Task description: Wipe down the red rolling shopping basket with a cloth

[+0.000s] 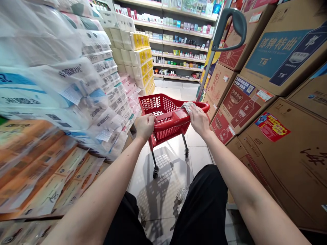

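Note:
A red plastic shopping cart (168, 131) on black casters stands in front of me, its perforated basket seen from the handle side. My left hand (145, 127) is closed around the left end of the cart's red handle. On the right part of the handle, my right hand (198, 119) presses a crumpled greyish cloth (188, 106) against the rim, fingers over it. The undersides of the fingers and part of the cloth are hidden.
Packs of tissue paper (84, 78) are stacked along the left, with orange packs (30, 163) below. Cardboard cartons (281, 58) line the right side. A grey handle on a pole (231, 30) rises beside them. Shelves of small goods (178, 44) close off the far end of the tiled aisle.

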Motion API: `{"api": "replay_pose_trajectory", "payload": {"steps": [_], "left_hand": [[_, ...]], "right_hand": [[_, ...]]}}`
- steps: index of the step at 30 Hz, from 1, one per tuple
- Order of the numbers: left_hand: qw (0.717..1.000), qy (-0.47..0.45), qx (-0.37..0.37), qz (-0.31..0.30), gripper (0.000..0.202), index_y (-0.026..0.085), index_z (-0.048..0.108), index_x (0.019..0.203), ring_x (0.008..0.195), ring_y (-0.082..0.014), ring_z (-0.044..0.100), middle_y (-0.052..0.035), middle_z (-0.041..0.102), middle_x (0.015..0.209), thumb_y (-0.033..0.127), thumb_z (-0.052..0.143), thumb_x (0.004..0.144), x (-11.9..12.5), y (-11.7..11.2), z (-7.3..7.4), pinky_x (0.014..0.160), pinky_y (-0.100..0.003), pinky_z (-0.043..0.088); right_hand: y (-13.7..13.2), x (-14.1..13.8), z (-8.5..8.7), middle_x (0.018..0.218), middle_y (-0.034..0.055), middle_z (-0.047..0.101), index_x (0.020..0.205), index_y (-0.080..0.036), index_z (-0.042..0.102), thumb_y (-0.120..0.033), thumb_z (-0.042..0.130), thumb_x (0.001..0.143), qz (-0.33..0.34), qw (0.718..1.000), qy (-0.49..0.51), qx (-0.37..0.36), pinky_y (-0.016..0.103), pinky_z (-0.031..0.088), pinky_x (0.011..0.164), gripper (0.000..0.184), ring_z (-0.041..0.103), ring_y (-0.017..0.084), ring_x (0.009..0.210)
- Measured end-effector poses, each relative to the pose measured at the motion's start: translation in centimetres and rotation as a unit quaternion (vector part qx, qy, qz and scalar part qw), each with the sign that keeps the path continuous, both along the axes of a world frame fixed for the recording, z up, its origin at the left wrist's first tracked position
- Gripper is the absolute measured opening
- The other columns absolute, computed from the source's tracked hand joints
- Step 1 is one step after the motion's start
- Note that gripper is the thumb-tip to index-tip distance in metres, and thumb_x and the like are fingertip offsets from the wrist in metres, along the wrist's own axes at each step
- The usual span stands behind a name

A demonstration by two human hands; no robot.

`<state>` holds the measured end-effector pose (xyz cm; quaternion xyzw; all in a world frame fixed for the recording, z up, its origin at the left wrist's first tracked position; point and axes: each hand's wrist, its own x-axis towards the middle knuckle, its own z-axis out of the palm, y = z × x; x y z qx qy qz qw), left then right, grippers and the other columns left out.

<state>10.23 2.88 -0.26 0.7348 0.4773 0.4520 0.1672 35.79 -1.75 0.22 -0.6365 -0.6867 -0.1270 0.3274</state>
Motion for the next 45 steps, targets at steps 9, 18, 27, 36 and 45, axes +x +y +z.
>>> {"api": "replay_pose_trajectory", "payload": {"steps": [9,18,27,36,45], "left_hand": [[1.000,-0.021,0.004,-0.004,0.034,0.020,0.057,0.055,0.065,-0.0162,0.056,-0.0021,0.062,0.060,0.028,0.034,0.078,0.5,0.5,-0.1,0.068,-0.028,0.041],[1.000,-0.011,-0.001,0.003,0.035,0.020,0.057,0.055,0.065,-0.0161,0.056,-0.0019,0.063,0.061,0.028,0.033,0.079,0.5,0.5,-0.1,0.067,-0.028,0.041],[1.000,-0.009,0.003,-0.001,0.035,0.020,0.059,0.057,0.066,-0.0164,0.056,-0.0018,0.063,0.062,0.028,0.034,0.080,0.5,0.6,-0.4,0.068,-0.028,0.041],[1.000,-0.013,0.007,-0.016,0.034,0.019,0.062,0.057,0.062,-0.0157,0.054,-0.0017,0.059,0.058,0.026,0.035,0.078,1.1,-0.2,-0.2,0.060,-0.028,0.037],[0.999,-0.035,0.016,-0.012,0.032,0.020,0.058,0.056,0.062,-0.0153,0.053,-0.0012,0.058,0.057,0.026,0.035,0.078,0.1,-0.5,-0.5,0.062,-0.028,0.038]], "right_hand": [[0.9,-0.9,0.4,0.144,0.0079,0.048,0.134,-0.016,0.055,-0.033,0.026,0.100,0.007,1.000,0.010,-0.013,0.043,0.020,0.119,0.047,0.037,0.021,0.137],[1.1,-1.5,0.6,0.145,0.0045,0.047,0.135,-0.020,0.053,-0.033,0.025,0.101,0.054,0.998,0.009,-0.009,0.042,0.020,0.118,0.046,0.033,0.019,0.139],[1.9,-1.1,1.2,0.140,0.0039,0.052,0.131,-0.021,0.056,-0.033,0.023,0.101,0.083,0.996,-0.022,-0.037,0.037,0.022,0.116,0.046,0.039,0.018,0.135],[4.4,-0.8,3.2,0.112,0.0083,0.068,0.105,-0.020,0.067,-0.035,0.020,0.101,-0.033,0.989,-0.006,-0.144,0.035,0.038,0.094,0.049,0.058,0.023,0.107],[2.5,-3.8,3.1,0.107,0.0077,0.068,0.098,-0.019,0.065,-0.036,0.023,0.101,-0.016,0.991,-0.050,-0.122,0.035,0.034,0.095,0.045,0.056,0.022,0.103]]}}
